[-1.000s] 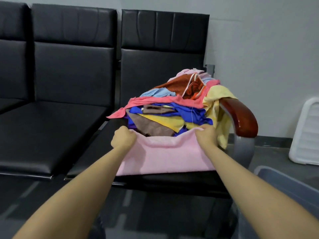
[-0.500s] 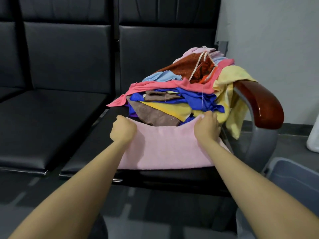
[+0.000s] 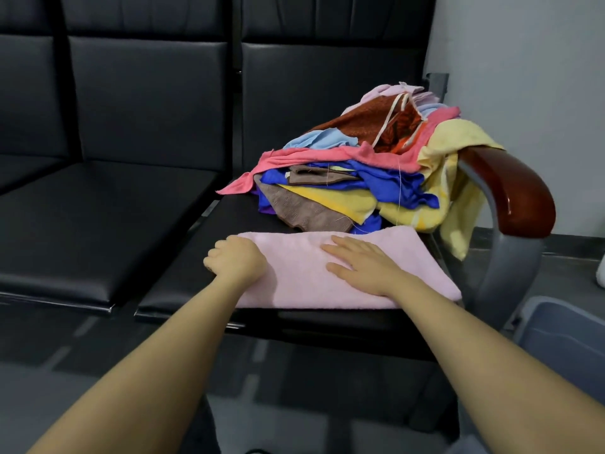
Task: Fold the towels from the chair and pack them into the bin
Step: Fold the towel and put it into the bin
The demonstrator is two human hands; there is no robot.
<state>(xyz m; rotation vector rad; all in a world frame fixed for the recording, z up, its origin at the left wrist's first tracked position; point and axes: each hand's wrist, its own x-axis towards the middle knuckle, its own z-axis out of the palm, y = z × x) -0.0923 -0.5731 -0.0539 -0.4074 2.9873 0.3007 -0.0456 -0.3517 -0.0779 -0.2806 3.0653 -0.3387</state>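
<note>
A folded pink towel [image 3: 307, 276] lies flat at the front of the black chair seat [image 3: 203, 257]. My left hand [image 3: 234, 257] curls its fingers around the towel's left edge. My right hand [image 3: 366, 262] rests flat on top of the towel with fingers spread. Behind the towel a heap of towels [image 3: 357, 168] in pink, blue, yellow, brown and rust colours covers the back of the seat. A grey plastic bin [image 3: 563, 335] stands on the floor at the lower right, only partly in view.
A glossy brown armrest [image 3: 510, 191] on a grey metal post borders the seat on the right, with a yellow towel draped over it. More black seats [image 3: 98, 204] extend to the left. A grey wall stands at the right.
The pink towel's far edge has been brought toward me, so it now lies folded and clear of the heap. My right hand has let go and opened flat on it.
</note>
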